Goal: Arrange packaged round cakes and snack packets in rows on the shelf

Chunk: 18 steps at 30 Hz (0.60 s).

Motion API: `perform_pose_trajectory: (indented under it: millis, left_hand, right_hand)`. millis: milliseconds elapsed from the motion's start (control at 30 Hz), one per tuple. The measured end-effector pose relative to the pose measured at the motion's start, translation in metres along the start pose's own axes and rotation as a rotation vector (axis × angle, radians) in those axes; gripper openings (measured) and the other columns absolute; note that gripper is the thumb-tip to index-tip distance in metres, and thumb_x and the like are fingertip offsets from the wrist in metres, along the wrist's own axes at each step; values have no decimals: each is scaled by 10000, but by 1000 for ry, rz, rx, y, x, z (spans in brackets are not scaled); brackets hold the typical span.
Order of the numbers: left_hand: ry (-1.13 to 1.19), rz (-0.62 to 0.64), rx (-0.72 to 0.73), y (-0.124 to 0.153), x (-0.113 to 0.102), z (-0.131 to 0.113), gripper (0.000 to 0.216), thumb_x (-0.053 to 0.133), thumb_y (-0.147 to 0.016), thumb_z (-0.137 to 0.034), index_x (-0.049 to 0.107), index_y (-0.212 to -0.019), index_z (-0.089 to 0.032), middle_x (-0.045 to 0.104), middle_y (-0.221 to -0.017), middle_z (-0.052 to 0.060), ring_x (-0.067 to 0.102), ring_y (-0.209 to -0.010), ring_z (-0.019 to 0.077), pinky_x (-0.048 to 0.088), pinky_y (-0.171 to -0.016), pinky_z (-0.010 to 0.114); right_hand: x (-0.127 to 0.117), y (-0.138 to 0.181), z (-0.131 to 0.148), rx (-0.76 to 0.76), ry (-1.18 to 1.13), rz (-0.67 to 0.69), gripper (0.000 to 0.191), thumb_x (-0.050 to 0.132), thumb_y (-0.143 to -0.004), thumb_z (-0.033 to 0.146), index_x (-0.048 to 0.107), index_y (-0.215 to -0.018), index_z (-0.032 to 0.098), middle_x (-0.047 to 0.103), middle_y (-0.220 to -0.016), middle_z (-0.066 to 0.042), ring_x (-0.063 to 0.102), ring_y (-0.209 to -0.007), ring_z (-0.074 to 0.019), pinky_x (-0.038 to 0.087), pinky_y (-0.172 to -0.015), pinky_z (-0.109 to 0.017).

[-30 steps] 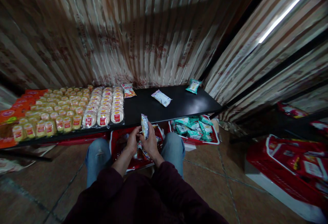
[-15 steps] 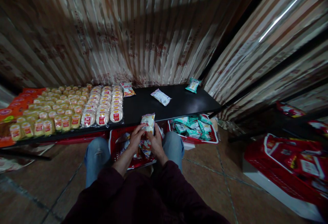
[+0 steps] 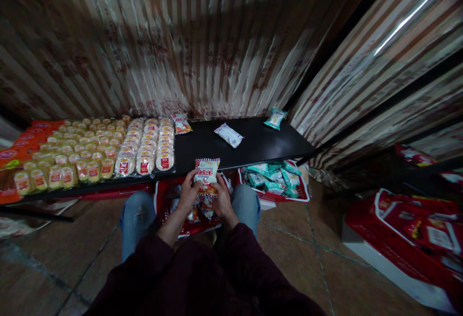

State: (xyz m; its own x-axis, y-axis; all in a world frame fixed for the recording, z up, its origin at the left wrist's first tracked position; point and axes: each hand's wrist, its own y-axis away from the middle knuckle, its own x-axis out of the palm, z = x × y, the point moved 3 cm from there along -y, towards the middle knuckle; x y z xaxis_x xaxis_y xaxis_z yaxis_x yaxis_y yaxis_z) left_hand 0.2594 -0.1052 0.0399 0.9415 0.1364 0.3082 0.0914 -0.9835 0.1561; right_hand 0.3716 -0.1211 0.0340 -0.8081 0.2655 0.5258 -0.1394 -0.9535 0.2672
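Between my two hands is a snack packet (image 3: 207, 171), white and orange with striped ends, its printed front facing up. My left hand (image 3: 188, 191) grips its left side and my right hand (image 3: 221, 196) its right side, fingers closed on the edges. Below the hands, a red basket (image 3: 167, 214) between my knees holds more packets, partly hidden by my arms. On the black bench (image 3: 202, 137) ahead lie a similar orange-and-white packet (image 3: 182, 123), a pale packet (image 3: 228, 135) showing its back, and a green packet (image 3: 275, 118).
Rows of round wrapped cakes (image 3: 145, 147), yellow wrapped cakes (image 3: 72, 161) and orange packets (image 3: 27, 144) cover the bench's left part. A basket (image 3: 306, 193) of green packets stands under its right end. Another red basket (image 3: 365, 224) with red packets is at the right.
The packet in my hands has been turned and spread, so its printed orange-and-white front now shows more fully. Both hands stay above the basket; the view has shifted slightly.
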Motion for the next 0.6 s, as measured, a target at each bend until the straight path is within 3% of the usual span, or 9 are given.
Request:
perform_pose_trajectory:
  millis: [133, 333, 467, 600]
  left_hand:
    - [-16, -20, 50, -5, -3, -5, 484, 586, -654, -79, 618, -1118, -215, 638, -1177, 59, 592, -1073, 198, 442, -952, 325]
    - [39, 22, 9, -12, -8, -6, 535, 599, -652, -81, 596, -1164, -235, 627, -1220, 58, 558, -1158, 209, 438, -968, 326]
    - [106, 0, -53, -14, -12, -6, 581, 645, -660, -124, 557, -1222, -240, 625, -1226, 81, 597, -1098, 226, 471, -917, 343]
    - [84, -58, -98, -16, -16, 0, 492, 689, -687, -212, 593, -1169, -208, 645, -1168, 107, 626, -1021, 225, 484, -873, 335]
  right_hand:
    - [1, 0, -2, 40, 22, 15, 628, 634, -665, 251, 499, -1279, 245, 718, -997, -27, 677, -822, -213, 547, -727, -354]
    - [3, -5, -5, 44, 38, 27, 643, 689, -664, 303, 512, -1279, 250, 716, -1034, -36, 680, -840, -226, 549, -728, -378]
    - [7, -9, -5, 50, 20, 39, 628, 696, -656, 310, 530, -1259, 251, 711, -1055, -35, 675, -878, -231, 551, -740, -376]
    - [10, -15, -3, 27, 24, 27, 594, 685, -663, 322, 546, -1236, 255, 702, -1083, -35, 670, -894, -224, 551, -756, -370]
